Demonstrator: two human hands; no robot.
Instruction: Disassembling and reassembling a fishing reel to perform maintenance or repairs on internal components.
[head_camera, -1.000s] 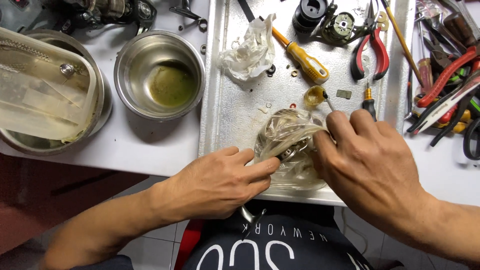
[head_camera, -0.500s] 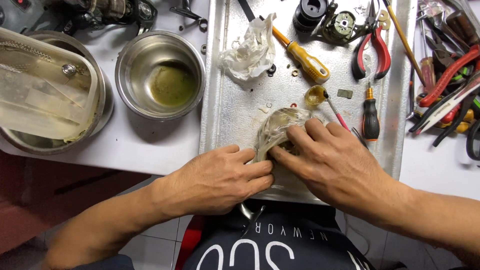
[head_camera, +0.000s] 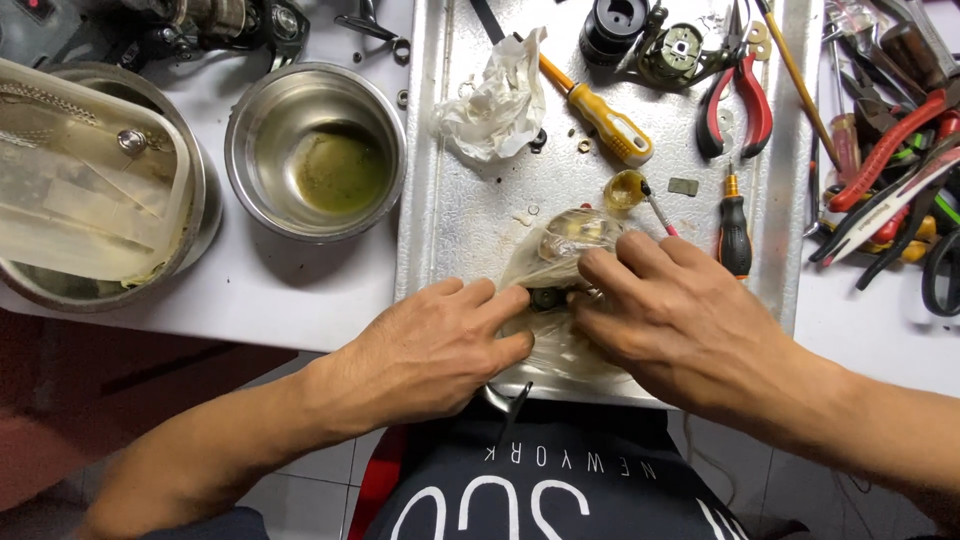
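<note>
Head view: steel bowl (head_camera: 316, 150) holds greenish oil residue (head_camera: 340, 168).

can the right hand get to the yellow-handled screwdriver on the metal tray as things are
Probably yes. The right hand rests on the clear plastic bag, and the yellow-handled screwdriver lies just beyond on the metal tray, with only tiny loose parts between.

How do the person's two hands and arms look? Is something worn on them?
Both the left hand and the right hand are bare: no gloves, no rings, no watch or bracelet visible. Both forearms are uncovered as far as the picture shows, with no sleeve in view. The fingernails are short.
</note>
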